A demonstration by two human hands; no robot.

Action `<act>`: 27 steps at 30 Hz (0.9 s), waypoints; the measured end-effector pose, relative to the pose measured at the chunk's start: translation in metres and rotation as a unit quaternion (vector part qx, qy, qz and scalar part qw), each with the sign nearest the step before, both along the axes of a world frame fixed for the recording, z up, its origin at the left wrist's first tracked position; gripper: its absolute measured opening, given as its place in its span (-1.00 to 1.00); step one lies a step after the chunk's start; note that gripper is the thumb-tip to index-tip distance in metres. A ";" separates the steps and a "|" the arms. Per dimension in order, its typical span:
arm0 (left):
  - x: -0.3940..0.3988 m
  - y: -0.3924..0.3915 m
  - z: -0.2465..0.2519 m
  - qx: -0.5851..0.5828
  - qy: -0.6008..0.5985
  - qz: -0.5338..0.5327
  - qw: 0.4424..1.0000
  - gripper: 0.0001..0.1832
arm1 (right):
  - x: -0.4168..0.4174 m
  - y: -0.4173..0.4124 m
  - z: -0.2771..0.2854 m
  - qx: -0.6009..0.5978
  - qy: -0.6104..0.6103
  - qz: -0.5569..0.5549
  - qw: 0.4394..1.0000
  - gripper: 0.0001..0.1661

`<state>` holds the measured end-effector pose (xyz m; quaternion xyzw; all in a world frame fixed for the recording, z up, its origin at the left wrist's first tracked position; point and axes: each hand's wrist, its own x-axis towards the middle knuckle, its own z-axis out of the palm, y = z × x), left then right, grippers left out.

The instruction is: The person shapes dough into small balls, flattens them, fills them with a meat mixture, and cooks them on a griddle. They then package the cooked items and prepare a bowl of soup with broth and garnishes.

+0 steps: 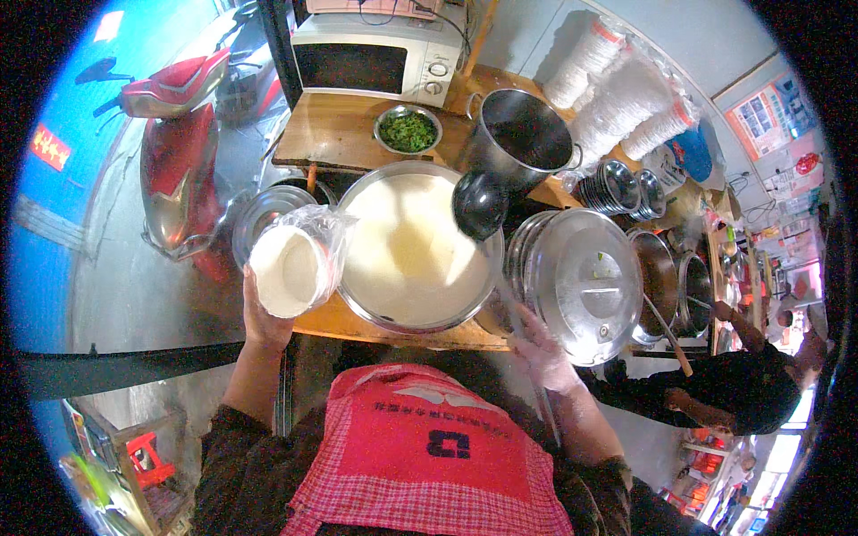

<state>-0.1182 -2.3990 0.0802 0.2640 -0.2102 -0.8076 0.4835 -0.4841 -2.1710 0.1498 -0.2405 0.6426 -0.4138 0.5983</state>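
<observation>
My left hand (267, 318) grips a stack of white disposable bowls (287, 271) in a clear plastic sleeve, the open mouth facing me. The stack is beside the left rim of a wide steel basin (419, 327) of pale, cream-coloured liquid (409, 261). Over the basin's far right side is the dark, shiny round head of a ladle (480, 204). Its handle is a blurred streak running down to my right hand (546, 355), which is closed around it and blurred too. Right of that hand stand steel lids (586, 288), stacked on edge.
Behind the basin are a bowl of chopped greens (407, 130), a tall steel pot (526, 134) and a microwave (369, 63). Wrapped bowl stacks (617, 94) and metal bowls (610, 187) sit at back right. A red scooter (177, 161) stands left; another person (730, 385) works at right.
</observation>
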 end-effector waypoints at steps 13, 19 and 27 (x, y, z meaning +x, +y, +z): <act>0.025 -0.025 -0.009 0.086 -0.073 0.055 0.992 -0.31 | -0.007 -0.053 -0.013 0.135 0.373 0.272 0.877 -0.19; 0.035 -0.037 -0.018 0.096 -0.062 0.048 0.992 -0.31 | -0.012 -0.061 -0.037 0.062 0.443 0.358 0.819 -0.13; 0.031 -0.048 -0.025 0.128 -0.073 0.029 0.989 -0.32 | -0.002 -0.061 -0.041 0.058 0.411 0.350 0.840 -0.19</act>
